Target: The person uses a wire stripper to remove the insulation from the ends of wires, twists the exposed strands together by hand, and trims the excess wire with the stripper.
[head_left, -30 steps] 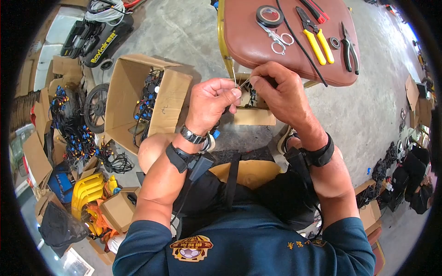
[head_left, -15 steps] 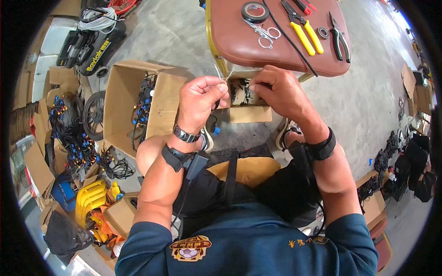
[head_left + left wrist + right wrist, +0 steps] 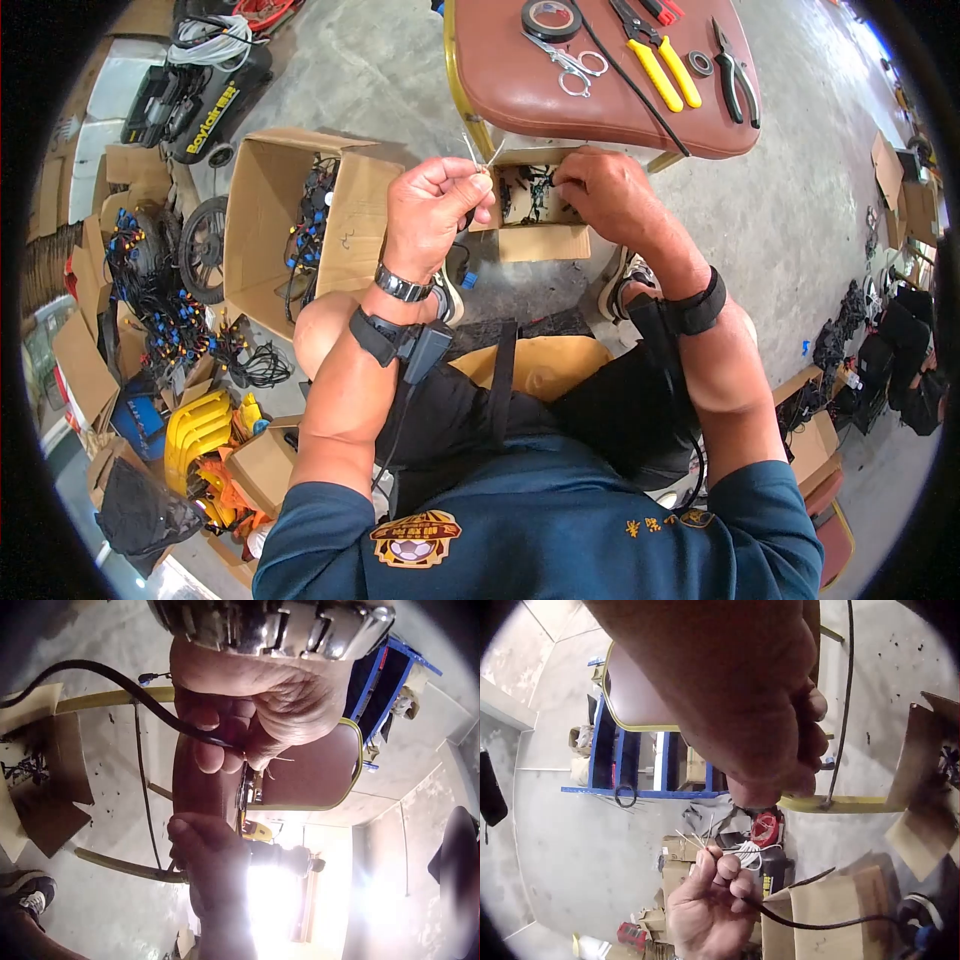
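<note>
Between thumb and fingers, my left hand (image 3: 432, 215) pinches the end of a black cable (image 3: 112, 673). Several thin, pale wire ends (image 3: 693, 838) spread out from the fingertips. The cable trails away below that hand in the right wrist view. My right hand (image 3: 612, 195) is apart from the wires, over the right side of a small cardboard box (image 3: 545, 244) holding dark scraps. Its fingers hang loosely bent, and nothing shows between them; the palm is hidden in the head view.
On a brown padded chair (image 3: 560, 105) lie black tape (image 3: 551, 19), folding scissors (image 3: 573, 72), yellow-handled wire strippers (image 3: 655, 75), black-handled pliers (image 3: 738, 85) and a black cord. A large cardboard box (image 3: 355, 225) of wiring stands left. More wire bundles (image 3: 150, 280) lie beyond it.
My right hand has left the wire ends and moved right, over the small box. The left hand still pinches the cable, slightly further left, and its wires now splay apart. The head view shifted.
</note>
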Tool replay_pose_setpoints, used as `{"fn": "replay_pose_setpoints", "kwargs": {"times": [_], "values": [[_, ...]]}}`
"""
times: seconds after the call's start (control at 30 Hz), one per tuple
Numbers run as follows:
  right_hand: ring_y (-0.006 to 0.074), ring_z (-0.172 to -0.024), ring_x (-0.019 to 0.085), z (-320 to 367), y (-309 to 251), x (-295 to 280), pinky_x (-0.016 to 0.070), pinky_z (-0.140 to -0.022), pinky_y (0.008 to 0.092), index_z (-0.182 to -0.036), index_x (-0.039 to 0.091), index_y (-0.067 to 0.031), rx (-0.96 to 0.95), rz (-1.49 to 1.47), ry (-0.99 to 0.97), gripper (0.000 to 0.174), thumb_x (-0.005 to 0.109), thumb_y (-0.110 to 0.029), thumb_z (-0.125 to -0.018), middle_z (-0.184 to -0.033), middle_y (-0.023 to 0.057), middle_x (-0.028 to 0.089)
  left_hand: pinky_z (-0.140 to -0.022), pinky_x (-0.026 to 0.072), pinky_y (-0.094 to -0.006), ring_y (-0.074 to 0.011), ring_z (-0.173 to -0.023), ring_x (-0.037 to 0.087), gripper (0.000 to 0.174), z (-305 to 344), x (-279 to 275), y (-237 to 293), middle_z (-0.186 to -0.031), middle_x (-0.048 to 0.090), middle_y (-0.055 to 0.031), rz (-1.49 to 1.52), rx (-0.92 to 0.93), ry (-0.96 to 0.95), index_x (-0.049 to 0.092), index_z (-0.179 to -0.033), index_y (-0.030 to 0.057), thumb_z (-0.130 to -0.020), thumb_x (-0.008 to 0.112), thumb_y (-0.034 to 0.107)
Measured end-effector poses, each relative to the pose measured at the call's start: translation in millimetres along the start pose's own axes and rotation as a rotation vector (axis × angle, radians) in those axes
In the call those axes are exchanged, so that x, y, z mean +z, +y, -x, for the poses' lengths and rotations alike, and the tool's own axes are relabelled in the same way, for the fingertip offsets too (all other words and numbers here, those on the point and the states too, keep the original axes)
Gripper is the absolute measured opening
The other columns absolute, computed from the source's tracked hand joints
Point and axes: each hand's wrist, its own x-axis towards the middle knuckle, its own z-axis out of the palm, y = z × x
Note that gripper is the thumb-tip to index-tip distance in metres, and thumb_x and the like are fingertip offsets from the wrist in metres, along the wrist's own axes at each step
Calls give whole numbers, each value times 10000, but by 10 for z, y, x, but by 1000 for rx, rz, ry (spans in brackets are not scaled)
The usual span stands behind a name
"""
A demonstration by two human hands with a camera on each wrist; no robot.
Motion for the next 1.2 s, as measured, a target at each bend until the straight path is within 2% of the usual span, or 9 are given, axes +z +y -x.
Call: {"fn": "replay_pose_setpoints", "kwargs": {"times": [0.1, 0.2, 0.23, 0.33, 0.53, 0.63, 0.73, 0.93, 1.2], "values": [[347, -795, 639, -22, -68, -35, 499, -711, 406, -912, 664, -2, -15, -30, 46, 137, 633, -102, -823, -851, 160, 652, -515, 415, -198, -111, -623, 636, 128, 3, 17, 15, -778, 688, -58, -4, 11, -13, 657, -980, 27, -887, 697, 105], [247, -715, 623, -48, -179, -69, 493, -668, 355, -921, 649, 14, -47, -300, 108, 119, 644, -69, -836, -784, 135, 630, -515, 417, -198, -111, -627, 639, 116, 1, 42, 4, -776, 688, -60, 15, 43, -17, 660, -964, 25, -887, 698, 102], [126, -683, 555, -57, -250, -86, 476, -635, 291, -981, 633, 19, 22, -432, 57, 156, 659, -45, -842, -769, 69, 603, -522, 422, -193, -111, -631, 642, 109, 9, 63, 8, -770, 687, -58, 15, 53, -4, 660, -952, 19, -886, 698, 97], [61, -690, 520, -54, -421, -174, 464, -624, 243, -1044, 623, 6, 88, -603, -3, 207, 664, -38, -846, -808, 7, 596, -610, 532, -258, -117, -662, 638, 135, 16, 77, 18, -797, 690, -82, -26, 107, -5, 654, -982, -29, -870, 697, 33], [65, -663, 526, -77, -516, -206, 465, -606, 248, -1023, 630, 20, 78, -787, 5, 210, 682, -34, -827, -748, 19, 593, -607, 504, -222, -64, -674, 600, 115, 29, 121, -51, -778, 666, -23, -83, 166, -7, 675, -959, -7, -852, 712, 14], [66, -674, 530, -100, -476, -93, 460, -609, 249, -994, 647, 20, 12, -798, 71, 177, 684, -37, -831, -756, 31, 607, -629, 523, -235, -102, -692, 632, 72, 31, 129, -69, -809, 660, -34, -131, 196, -40, 649, -926, 1, -873, 696, 19], [75, -687, 542, -111, -464, -130, 466, -618, 260, -956, 664, 21, -60, -618, 68, 136, 679, -37, -834, -750, 47, 610, -629, 520, -237, -100, -687, 628, 65, 37, 142, -67, -808, 660, -34, -132, 172, -30, 648, -921, 2, -873, 691, 6], [82, -690, 551, -112, -496, -124, 480, -630, 272, -936, 668, 24, -35, -622, 70, 107, 655, -34, -846, -740, 55, 612, -624, 515, -229, -75, -701, 620, 109, 63, 165, 11, -800, 673, -30, -33, 139, -1, 664, -964, -6, -865, 702, 17], [63, -677, 537, -122, -516, -153, 481, -620, 252, -898, 652, 31, 56, -653, 55, 86, 639, -26, -836, -699, 44, 600, -557, 443, -217, -129, -668, 648, 108, 48, 115, 15, -794, 680, -56, 18, 83, -14, 651, -962, 18, -901, 673, 105]]}}
